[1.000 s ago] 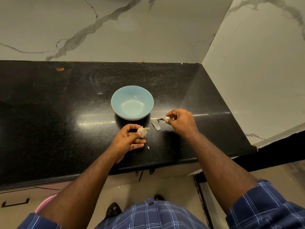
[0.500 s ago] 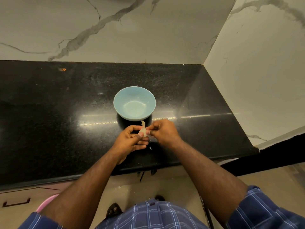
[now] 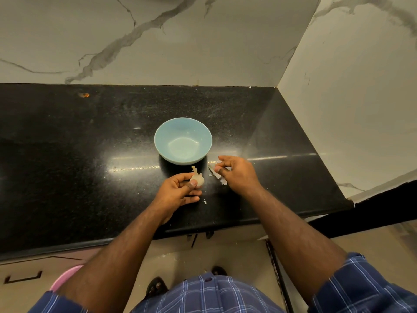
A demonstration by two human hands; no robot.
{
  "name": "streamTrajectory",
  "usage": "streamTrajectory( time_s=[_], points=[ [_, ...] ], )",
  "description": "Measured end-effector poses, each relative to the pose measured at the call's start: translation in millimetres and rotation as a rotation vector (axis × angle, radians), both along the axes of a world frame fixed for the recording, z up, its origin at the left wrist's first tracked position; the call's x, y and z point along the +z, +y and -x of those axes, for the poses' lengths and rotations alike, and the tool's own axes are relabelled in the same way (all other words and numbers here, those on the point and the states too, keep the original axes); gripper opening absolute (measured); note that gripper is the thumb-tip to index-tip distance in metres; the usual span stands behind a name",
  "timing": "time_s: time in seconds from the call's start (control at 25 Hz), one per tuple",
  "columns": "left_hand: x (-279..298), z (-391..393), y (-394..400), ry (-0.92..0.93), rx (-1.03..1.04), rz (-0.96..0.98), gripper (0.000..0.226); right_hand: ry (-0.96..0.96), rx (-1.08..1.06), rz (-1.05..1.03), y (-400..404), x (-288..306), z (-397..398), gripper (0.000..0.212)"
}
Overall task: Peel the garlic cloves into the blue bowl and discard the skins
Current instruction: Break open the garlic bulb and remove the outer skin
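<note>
1. Peeling is the step in hand: the garlic (image 3: pixel 197 178) is held in the left hand (image 3: pixel 178 192), with the thumb and fingers curled round it, and a twist of skin sticks up from its top.
2. A thin bit of skin (image 3: pixel 214 172) is pinched at the fingertips of the right hand (image 3: pixel 237 175), just to the right of the held garlic and apart from it.
3. More skin scraps (image 3: pixel 223 181) are seen on the black counter (image 3: pixel 90 154) under that hand, and one tiny scrap (image 3: pixel 204 201) lies just below the left hand's grip.
4. The blue bowl (image 3: pixel 204 134) is found just past the held garlic, and nothing is seen in it, so the job looks only begun.
5. Next, it seems the pinched skin must be let go, and the right fingertips must be brought back to the garlic for more skin.
6. Care is needed, since the skin is thin and may tear.
</note>
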State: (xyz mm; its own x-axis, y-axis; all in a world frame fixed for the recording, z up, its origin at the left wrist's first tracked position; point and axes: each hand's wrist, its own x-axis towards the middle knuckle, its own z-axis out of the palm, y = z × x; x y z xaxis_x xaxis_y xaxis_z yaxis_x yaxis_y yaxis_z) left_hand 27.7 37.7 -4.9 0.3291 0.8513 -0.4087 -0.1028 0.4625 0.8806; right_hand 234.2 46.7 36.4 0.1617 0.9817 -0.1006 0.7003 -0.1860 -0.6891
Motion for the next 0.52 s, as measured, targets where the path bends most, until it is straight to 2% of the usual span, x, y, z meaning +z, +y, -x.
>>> streamTrajectory(
  time_s=[0.08, 0.2, 0.36, 0.52],
  points=[
    [2.8, -0.4, -1.1, 0.005, 0.004, -0.002, 0.024, 0.043, -0.002, -0.078, -3.5, 1.1, 6.9, 0.022],
    [5.5, 0.1, -2.9, 0.023, -0.027, -0.04, 0.024, 0.232, 0.084, 0.04, -10.9, -6.7, 30.8, 0.029],
    [2.3, 2.0, -3.7, 0.068, -0.069, -0.047, 0.023, 0.334, 0.013, 0.035, -6.3, -11.6, 37.3, 0.002],
    [2.6, 3.1, -4.6, 0.055, -0.07, -0.03, 0.022, 0.411, 0.059, 0.104, -4.6, -8.9, 36.8, 0.01]
  ],
)
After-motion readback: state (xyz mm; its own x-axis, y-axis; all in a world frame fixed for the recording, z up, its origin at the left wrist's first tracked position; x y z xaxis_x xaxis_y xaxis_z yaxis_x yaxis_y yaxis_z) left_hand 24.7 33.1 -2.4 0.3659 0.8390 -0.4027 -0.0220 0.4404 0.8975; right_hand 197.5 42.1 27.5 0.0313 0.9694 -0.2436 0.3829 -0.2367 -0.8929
